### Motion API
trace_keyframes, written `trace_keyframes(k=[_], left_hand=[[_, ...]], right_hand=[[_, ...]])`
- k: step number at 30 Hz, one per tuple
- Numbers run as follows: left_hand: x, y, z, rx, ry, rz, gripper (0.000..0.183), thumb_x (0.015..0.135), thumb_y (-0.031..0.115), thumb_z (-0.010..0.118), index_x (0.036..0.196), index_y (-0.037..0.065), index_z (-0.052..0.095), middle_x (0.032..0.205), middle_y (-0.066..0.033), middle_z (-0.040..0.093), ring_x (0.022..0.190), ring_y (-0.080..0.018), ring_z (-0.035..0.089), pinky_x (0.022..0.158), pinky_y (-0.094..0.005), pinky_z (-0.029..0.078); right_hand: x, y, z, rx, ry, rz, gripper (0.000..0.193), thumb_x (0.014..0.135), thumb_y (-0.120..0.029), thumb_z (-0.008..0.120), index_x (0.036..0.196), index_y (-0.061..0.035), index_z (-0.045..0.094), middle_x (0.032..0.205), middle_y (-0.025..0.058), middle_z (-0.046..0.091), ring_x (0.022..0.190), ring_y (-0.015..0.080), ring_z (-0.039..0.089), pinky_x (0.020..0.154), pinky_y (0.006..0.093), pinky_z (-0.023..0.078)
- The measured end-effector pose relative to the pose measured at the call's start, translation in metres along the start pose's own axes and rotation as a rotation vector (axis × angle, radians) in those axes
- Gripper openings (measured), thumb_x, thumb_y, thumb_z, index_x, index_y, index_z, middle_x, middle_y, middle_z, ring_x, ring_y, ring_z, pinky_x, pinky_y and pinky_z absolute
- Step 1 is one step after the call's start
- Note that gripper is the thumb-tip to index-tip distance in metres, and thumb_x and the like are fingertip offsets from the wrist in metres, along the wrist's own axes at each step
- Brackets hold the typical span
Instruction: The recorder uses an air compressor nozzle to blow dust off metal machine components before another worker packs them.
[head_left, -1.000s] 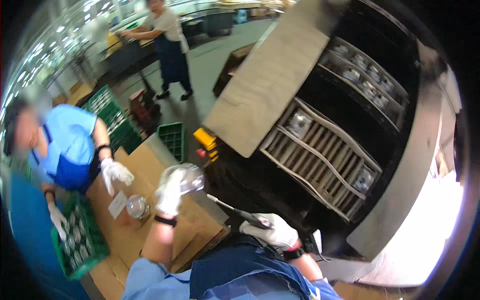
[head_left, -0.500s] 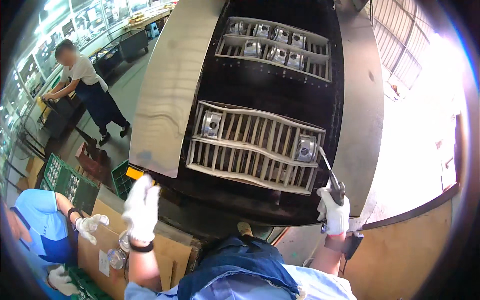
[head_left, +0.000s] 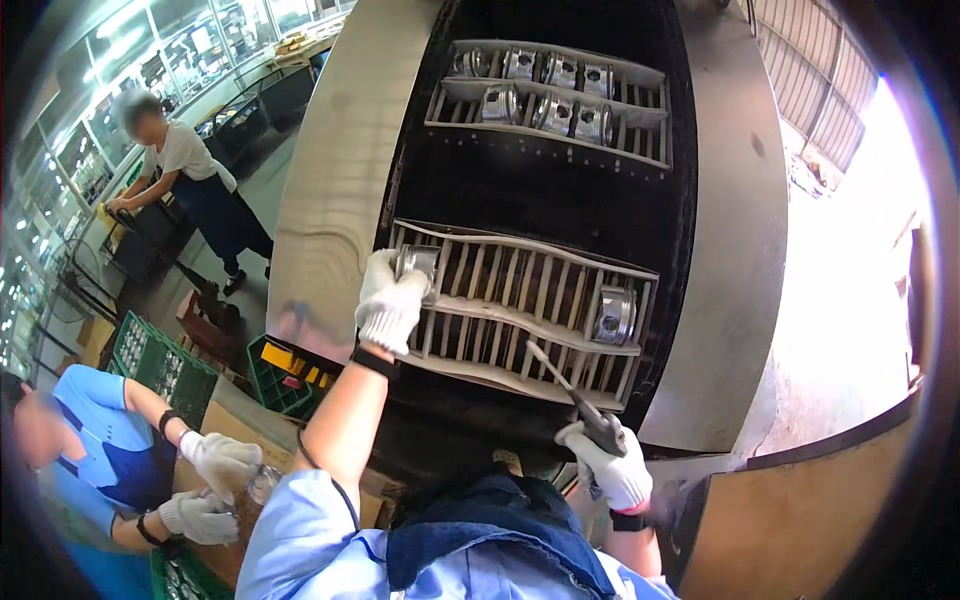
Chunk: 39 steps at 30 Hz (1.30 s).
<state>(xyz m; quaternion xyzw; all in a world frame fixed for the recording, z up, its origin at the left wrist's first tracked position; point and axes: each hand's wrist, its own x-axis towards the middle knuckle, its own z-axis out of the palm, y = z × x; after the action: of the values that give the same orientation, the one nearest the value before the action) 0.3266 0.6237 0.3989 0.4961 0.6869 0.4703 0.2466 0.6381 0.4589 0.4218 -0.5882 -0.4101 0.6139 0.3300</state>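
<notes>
My left hand (head_left: 390,302), in a white glove, closes on a metal piston (head_left: 420,262) at the left end of the near slatted metal rack (head_left: 490,376). The piston stays in the rack's upper row, partly hidden by my fingers. A second piston (head_left: 613,314) sits at the right end of that row; the lower row holds none. My gloved right hand (head_left: 612,470) grips an air blow gun (head_left: 592,424) with a dark body. Its thin nozzle points up and left over the rack's lower right part.
A far rack (head_left: 645,118) carries several pistons on the black conveyor belt (head_left: 540,185). Wide metal panels (head_left: 325,200) flank the belt. At lower left a co-worker's gloved hands (head_left: 215,465) work near clear round pieces. Green crates (head_left: 150,350) stand beyond; another person (head_left: 200,185) stands farther off.
My left hand has moved up and right onto the left piston. My right hand and the blow gun have shifted left and down. The co-worker's hands have come together.
</notes>
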Motion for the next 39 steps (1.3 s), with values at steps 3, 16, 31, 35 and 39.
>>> trace_keyframes(k=[3,16,31,35,39], left_hand=[[-0.026,-0.006,0.005,-0.752,-0.072,0.023,0.04,0.082,0.008,0.052,0.122,0.0,0.049,0.105,-0.0101,0.063,0.087,-0.0172,0.068,0.077,-0.0313,0.06],[-0.062,-0.024,-0.027,-0.742,-0.023,0.039,0.046,0.078,-0.007,0.046,0.122,0.003,0.047,0.107,-0.0139,0.063,0.087,-0.0204,0.069,0.074,-0.0333,0.063],[-0.168,-0.096,-0.172,-1.044,0.399,-0.472,0.033,0.099,0.024,0.047,0.122,0.003,0.057,0.1,-0.0116,0.068,0.073,-0.015,0.063,0.06,-0.0252,0.053],[-0.221,-0.19,-0.249,-0.308,0.459,-0.309,0.026,0.089,0.004,0.061,0.115,0.005,0.058,0.102,-0.0062,0.063,0.091,-0.0132,0.062,0.077,-0.0278,0.053],[-0.248,-0.214,-0.305,1.201,0.484,-0.381,0.027,0.09,0.016,0.067,0.112,0.004,0.059,0.099,-0.0151,0.065,0.091,-0.0315,0.065,0.079,-0.0431,0.053]], right_hand=[[0.026,-0.017,0.02,-0.06,-0.183,-0.022,0.022,0.088,-0.024,0.076,0.097,-0.0047,0.072,0.06,-0.0015,0.057,0.046,0.0071,0.051,0.043,0.0249,0.039],[0.052,-0.022,0.085,-0.18,-0.354,-0.063,0.018,0.092,-0.023,0.072,0.098,-0.0063,0.071,0.066,-0.0014,0.059,0.05,0.007,0.051,0.047,0.0246,0.04],[0.032,-0.002,0.144,-0.447,-0.768,-0.141,0.033,0.093,-0.035,0.07,0.112,-0.0075,0.072,0.074,0.0042,0.066,0.064,0.0122,0.059,0.059,0.0296,0.048],[0.029,0.005,0.159,-0.493,-1.016,-0.131,0.034,0.092,-0.039,0.067,0.104,-0.0081,0.072,0.082,0.0128,0.069,0.073,0.0212,0.065,0.068,0.0369,0.051],[0.04,-0.005,0.12,-0.523,-0.739,-0.132,0.03,0.093,-0.034,0.07,0.108,-0.0089,0.073,0.082,0.005,0.072,0.066,0.014,0.059,0.063,0.0324,0.049]])
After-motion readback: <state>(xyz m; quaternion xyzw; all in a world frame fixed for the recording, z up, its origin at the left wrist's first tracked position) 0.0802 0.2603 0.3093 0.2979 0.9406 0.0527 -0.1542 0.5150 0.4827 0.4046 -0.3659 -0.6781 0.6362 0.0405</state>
